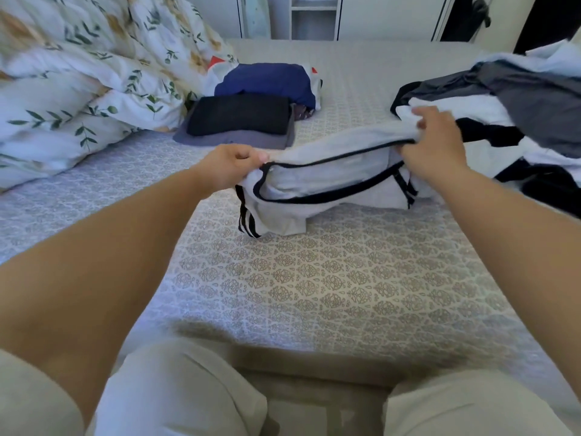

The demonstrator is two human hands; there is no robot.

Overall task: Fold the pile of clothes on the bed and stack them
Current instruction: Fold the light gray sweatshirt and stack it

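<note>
A white garment with black trim (pixel 327 180) lies partly folded across the middle of the bed (pixel 314 294). My left hand (pixel 232 166) pinches its left end, and my right hand (pixel 437 146) grips its right end; both ends are lifted a little off the sheet. An unfolded pile of grey, white and black clothes (pixel 515 99) lies at the right, just behind my right hand. Folded clothes sit at the back: a black piece on a grey one (pixel 242 121), and a navy piece (pixel 270 81) behind them.
A crumpled floral duvet (pixel 88 77) fills the left side of the bed. White wardrobe doors and a shelf (pixel 314 17) stand behind the bed. My knees in light trousers (pixel 176 388) press against the bed's front edge.
</note>
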